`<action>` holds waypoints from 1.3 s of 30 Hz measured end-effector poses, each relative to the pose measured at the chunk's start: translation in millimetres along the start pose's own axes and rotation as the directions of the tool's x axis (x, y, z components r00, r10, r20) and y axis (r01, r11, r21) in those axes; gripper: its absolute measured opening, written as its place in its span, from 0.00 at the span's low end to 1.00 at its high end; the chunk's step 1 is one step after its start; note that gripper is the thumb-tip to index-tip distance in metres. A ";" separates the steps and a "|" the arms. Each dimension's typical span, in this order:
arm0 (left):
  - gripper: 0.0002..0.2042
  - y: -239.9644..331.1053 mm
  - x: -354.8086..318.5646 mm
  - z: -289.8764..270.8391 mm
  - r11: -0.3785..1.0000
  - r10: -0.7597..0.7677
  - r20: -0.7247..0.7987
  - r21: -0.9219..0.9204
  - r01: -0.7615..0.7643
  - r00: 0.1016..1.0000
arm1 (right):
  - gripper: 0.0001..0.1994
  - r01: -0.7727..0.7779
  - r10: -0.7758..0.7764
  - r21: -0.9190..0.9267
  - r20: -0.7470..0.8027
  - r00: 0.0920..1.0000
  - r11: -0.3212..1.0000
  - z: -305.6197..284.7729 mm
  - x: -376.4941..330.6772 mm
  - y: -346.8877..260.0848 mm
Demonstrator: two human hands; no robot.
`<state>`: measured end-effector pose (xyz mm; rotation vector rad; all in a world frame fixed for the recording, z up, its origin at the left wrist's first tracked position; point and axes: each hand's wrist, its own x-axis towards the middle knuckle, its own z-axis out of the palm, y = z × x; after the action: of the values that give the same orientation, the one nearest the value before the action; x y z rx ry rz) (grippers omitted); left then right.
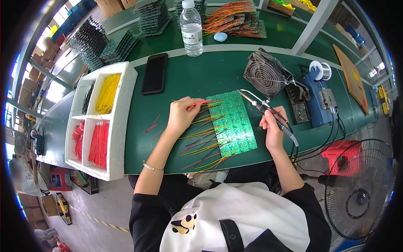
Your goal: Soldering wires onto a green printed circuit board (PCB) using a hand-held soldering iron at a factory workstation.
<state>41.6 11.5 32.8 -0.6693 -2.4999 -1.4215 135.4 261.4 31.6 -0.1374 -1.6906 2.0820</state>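
On the green table lies a green circuit board panel (237, 126), with red and yellow wires (203, 132) sticking out from its left side. My left hand (181, 112) is closed in a pinch on a red wire (202, 102) at the board's upper left corner. A soldering iron (261, 107) with a black and grey handle is gripped in my right hand (275, 127), right of the board. The iron's tip points up and left at the board's top edge; whether it touches cannot be made out.
A white foam tray (119, 126) holds yellow and red wires on the left. Behind are a black phone (155, 73), a water bottle (192, 33) and stacked boards (153, 19). A small fan (266, 73) and a blue solder feeder (319, 101) stand right, with cables trailing.
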 end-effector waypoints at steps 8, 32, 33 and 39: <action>0.08 0.2 -0.6 -1.2 1.000 -0.009 -0.001 -0.015 0.009 1.000 | 0.07 0.052 -0.055 -0.029 -0.104 0.993 0.998 -7.0 -3.7 -3.0; 0.03 40.3 -34.7 7.8 1.000 0.000 -0.047 -0.006 0.000 0.999 | 0.07 -0.019 0.018 -0.003 -0.100 0.995 1.000 0.4 -30.9 -7.9; 0.05 38.3 -35.7 9.2 0.999 -0.010 -0.047 0.037 0.012 0.999 | 0.08 -0.023 0.023 -0.001 -0.076 0.997 1.000 1.2 -33.4 -9.0; 0.08 36.5 -35.0 13.7 0.993 0.024 -0.046 0.113 -0.018 0.999 | 0.07 -0.068 0.065 -0.042 -0.058 0.996 0.997 3.0 -34.4 -10.9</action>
<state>90.4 29.0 40.4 -0.6312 -2.5068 -1.2631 168.1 246.5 35.7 -0.2678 -1.7202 2.0689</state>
